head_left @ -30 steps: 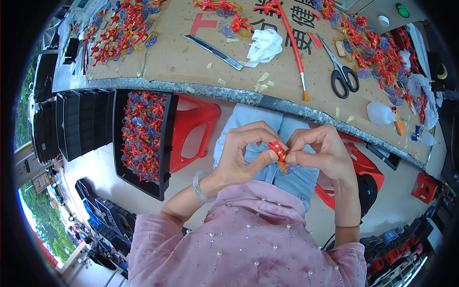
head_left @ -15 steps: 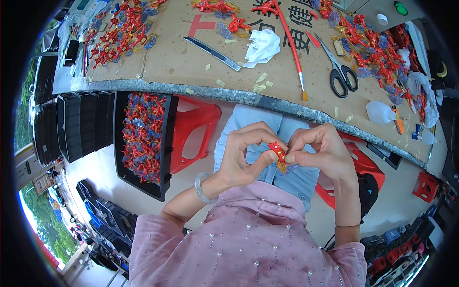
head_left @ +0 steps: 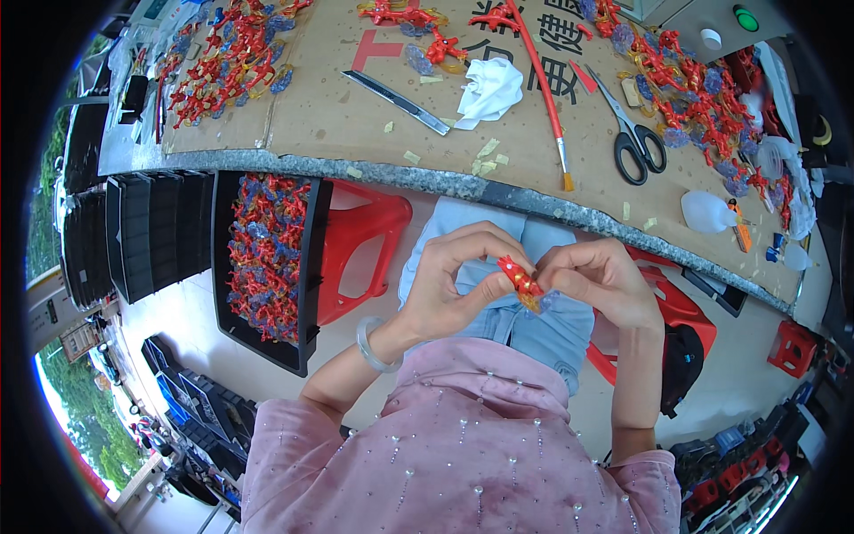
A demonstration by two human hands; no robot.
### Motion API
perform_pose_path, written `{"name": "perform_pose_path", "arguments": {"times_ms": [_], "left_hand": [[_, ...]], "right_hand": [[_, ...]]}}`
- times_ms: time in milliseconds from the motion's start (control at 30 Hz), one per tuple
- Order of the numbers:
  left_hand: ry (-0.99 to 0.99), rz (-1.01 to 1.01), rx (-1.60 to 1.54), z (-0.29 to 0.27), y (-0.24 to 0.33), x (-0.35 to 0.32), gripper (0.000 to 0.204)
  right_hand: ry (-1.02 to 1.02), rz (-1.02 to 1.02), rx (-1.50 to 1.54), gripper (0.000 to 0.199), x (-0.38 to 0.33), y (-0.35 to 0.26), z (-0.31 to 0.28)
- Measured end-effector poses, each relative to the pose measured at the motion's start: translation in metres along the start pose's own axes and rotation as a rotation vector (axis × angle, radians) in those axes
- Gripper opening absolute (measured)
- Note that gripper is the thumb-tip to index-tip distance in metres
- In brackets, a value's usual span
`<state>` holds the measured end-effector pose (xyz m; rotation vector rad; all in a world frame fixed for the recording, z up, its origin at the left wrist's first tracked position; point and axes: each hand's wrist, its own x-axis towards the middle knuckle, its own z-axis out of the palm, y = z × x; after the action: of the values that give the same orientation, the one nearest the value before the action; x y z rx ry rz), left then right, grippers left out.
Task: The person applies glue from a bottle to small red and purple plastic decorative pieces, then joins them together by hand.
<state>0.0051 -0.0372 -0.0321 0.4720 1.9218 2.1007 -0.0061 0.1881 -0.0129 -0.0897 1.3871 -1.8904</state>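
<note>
Above my lap, a small red plastic figurine [head_left: 520,278] with a yellow and clear blue base is held between both hands. My left hand [head_left: 458,276] pinches its left side between thumb and fingers. On its right side, my right hand [head_left: 600,280] grips it with thumb and forefinger together. Fingers cover part of the figurine. Beyond the table edge lie a utility knife [head_left: 396,101], a crumpled white tissue [head_left: 490,90], a red-handled brush [head_left: 540,76] and black-handled scissors [head_left: 639,149].
Heaps of similar figurines lie on the cardboard-covered table at left [head_left: 233,62] and right [head_left: 703,98]. A black crate [head_left: 307,334] of figurines stands by a red stool [head_left: 365,240] on my left. A white squeeze bottle [head_left: 707,211] sits near the table's right edge.
My right thumb has shifted slightly away, showing more of the figurine. The figurine has tilted a little; both hands remain above my lap.
</note>
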Motion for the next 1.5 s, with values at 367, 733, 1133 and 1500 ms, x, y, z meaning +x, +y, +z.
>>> {"name": "perform_pose_path", "arguments": {"times_ms": [367,733,1133,1500], "left_hand": [[0.034,0.315,0.464,-0.007,0.015,0.016,0.025],[-0.093,0.248,0.512,-0.008,0.022,0.017,0.03],[0.03,0.133,0.503,-0.003,0.026,0.006,0.027],[0.121,-0.372,-0.381,0.002,0.017,0.003,0.014]], "right_hand": [[0.27,-0.352,0.007,0.021,0.0,0.022,0.011],[0.334,-0.281,0.057,0.032,0.01,0.011,0.012],[0.232,-0.209,0.148,0.042,0.018,0.015,0.008],[0.246,-0.235,0.196,0.034,0.023,0.015,0.017]]}}
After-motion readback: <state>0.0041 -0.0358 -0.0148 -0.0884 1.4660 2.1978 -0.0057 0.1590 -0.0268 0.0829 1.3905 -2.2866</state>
